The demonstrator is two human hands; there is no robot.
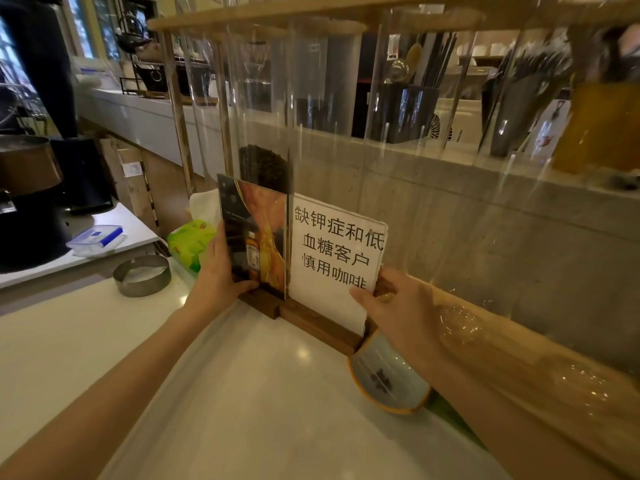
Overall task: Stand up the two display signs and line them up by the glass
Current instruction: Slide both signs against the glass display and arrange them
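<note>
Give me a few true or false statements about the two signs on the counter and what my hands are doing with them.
1. Both signs stand upright in wooden bases. True.
2. The left hand grips the white text sign. False: it holds the dark photo sign; the right hand holds the white one.
3. The photo sign is left of the text sign. True.
4. A green tissue pack lies right of both signs. False: it is to their left.
5. A metal ring sits on the counter. True.

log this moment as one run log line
signs: both upright by glass | left hand: holds photo sign | right hand: holds text sign
</note>
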